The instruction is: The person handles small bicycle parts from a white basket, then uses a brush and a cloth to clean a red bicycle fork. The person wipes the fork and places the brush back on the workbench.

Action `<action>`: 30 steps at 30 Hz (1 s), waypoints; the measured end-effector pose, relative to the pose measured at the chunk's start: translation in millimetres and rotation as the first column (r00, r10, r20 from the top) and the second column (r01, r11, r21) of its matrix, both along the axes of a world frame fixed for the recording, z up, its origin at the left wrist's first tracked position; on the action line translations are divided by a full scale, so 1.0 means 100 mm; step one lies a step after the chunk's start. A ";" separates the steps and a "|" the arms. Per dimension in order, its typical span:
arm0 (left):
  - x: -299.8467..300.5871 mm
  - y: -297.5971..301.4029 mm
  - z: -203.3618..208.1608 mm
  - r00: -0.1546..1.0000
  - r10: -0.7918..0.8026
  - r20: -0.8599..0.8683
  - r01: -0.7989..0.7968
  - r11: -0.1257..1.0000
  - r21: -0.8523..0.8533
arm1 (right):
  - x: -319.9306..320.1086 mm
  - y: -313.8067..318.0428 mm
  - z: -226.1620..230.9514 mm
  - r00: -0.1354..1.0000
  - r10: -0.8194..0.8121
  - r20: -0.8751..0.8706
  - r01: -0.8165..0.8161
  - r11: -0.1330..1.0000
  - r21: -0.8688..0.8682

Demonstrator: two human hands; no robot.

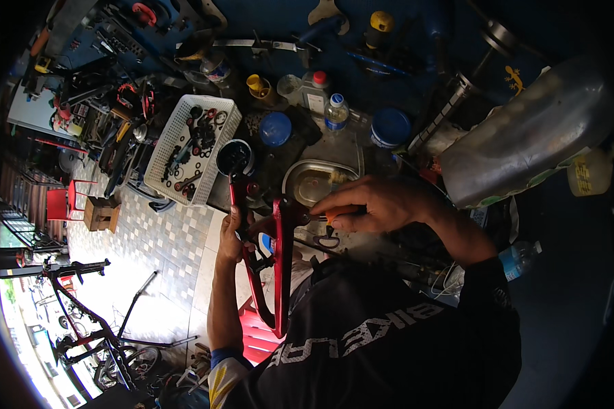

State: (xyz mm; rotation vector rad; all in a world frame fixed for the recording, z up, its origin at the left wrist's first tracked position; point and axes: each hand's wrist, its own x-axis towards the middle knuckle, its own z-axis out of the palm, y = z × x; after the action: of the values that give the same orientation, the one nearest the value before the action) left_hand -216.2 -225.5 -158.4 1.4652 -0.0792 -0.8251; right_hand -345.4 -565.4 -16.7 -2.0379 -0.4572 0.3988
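A red bicycle swingarm [281, 273] stands nearly upright in front of my body. My left hand [230, 235] is closed round its left arm. At its upper right end, my right hand [378, 204] pinches a small orange object [332, 216], partly covered by the fingers; its exact kind does not show. Just beyond the swingarm stands an open tub [252, 165] with dark contents. An oval metal tray [295, 167] lies behind my right fingers, and dark-handled scissors [327, 241] rest below them.
A white perforated basket [159, 158] of small parts sits at left on the bench. Behind are a blue lid [275, 129], a blue-capped bottle [335, 114] and a blue-lidded tub [390, 128]. A large curved metal piece [525, 136] is at right. A bicycle frame [82, 313] stands lower left.
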 end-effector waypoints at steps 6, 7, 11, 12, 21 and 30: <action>0.01 0.07 -0.13 0.989 0.015 -0.145 -0.014 1.000 0.006 | -0.05 0.11 0.17 0.997 -0.077 0.027 0.081 0.983 -0.165; -0.01 0.07 -0.18 0.989 0.027 -0.143 -0.024 1.000 0.017 | -0.08 0.14 0.13 0.992 -0.106 0.067 0.115 0.983 -0.146; 0.02 0.11 -0.28 0.969 0.019 -0.248 -0.021 1.000 -0.009 | -0.13 0.14 -0.18 0.979 -0.149 0.138 0.151 0.988 -0.005; 0.03 0.13 -0.28 0.975 -0.015 -0.220 0.016 1.000 0.001 | -0.13 0.12 -0.24 0.980 -0.141 0.142 0.139 0.990 0.025; -0.16 -0.22 0.01 0.966 0.060 -0.252 -0.071 0.997 -0.036 | -0.33 0.45 -0.43 0.844 -0.352 0.404 0.414 0.907 -0.075; -0.17 -0.12 -0.14 0.952 -0.089 -0.293 0.043 0.986 -0.160 | -0.39 0.65 -0.88 0.619 -0.480 0.622 0.580 0.813 0.050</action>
State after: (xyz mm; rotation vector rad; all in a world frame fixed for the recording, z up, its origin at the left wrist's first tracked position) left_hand -233.0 -237.8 -172.6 1.1856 0.0373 -1.0653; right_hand -384.9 -500.8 -104.8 -2.3143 -0.1651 -0.6481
